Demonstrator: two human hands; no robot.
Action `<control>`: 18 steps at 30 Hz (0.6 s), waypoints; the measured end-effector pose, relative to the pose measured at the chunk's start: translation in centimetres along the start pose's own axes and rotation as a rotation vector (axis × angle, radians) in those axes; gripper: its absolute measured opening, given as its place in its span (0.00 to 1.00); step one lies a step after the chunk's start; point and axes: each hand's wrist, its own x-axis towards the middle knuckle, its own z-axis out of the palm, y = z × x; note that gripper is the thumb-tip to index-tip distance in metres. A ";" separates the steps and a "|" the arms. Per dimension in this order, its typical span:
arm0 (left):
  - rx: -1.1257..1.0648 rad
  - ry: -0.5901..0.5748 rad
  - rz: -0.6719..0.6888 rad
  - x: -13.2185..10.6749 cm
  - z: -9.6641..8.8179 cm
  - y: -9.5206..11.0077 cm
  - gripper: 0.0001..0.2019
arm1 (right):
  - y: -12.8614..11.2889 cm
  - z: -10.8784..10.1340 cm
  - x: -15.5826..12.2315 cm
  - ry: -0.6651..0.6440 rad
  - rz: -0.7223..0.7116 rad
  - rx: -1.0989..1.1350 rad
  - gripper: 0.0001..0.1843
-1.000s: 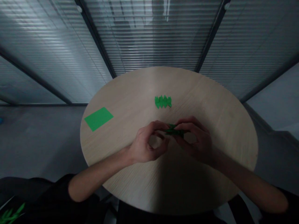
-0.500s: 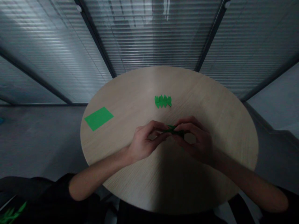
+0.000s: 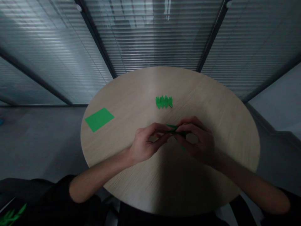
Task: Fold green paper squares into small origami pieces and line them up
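Between my hands, above the middle of the table, is a piece of folded green paper (image 3: 172,126). My left hand (image 3: 148,140) pinches its left side between thumb and fingers. On the right side, my right hand (image 3: 197,137) is closed on the same paper, its thumb below and fingertips above. The fingers cover most of the paper, so its full shape is hidden. Just beyond my hands lies a zigzag row of folded green paper (image 3: 164,102), with pointed tips along both edges.
A flat green paper sheet (image 3: 99,120) lies near the left edge of the round wooden table (image 3: 131,91). Glass panels with blinds (image 3: 155,40) stand behind the table. Something green and leaf-like (image 3: 14,215) shows at the bottom left corner.
The green paper between my fingers has shifted slightly, and a bit more of its upper flap shows. My hands have barely moved; the things on the table are unchanged.
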 end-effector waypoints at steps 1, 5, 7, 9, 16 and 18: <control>0.001 -0.005 0.002 0.0 0.0 0.0 0.08 | 0.0 0.0 0.0 0.000 0.000 -0.003 0.08; 0.007 -0.007 0.003 -0.1 0.0 -0.1 0.08 | -0.1 0.1 0.0 0.008 0.003 -0.002 0.07; 0.003 -0.001 -0.001 -0.2 0.0 -0.1 0.08 | 0.0 0.1 -0.1 0.009 0.008 -0.008 0.07; -0.012 0.007 -0.010 -0.2 0.1 -0.1 0.07 | 0.0 0.2 -0.1 0.009 0.014 -0.010 0.07; -0.048 0.054 -0.032 0.2 0.1 0.3 0.04 | -0.3 -0.3 0.0 -0.034 0.005 0.053 0.10; -0.061 0.065 -0.032 0.3 0.0 0.4 0.05 | -0.2 -0.5 -0.1 -0.044 0.025 0.071 0.11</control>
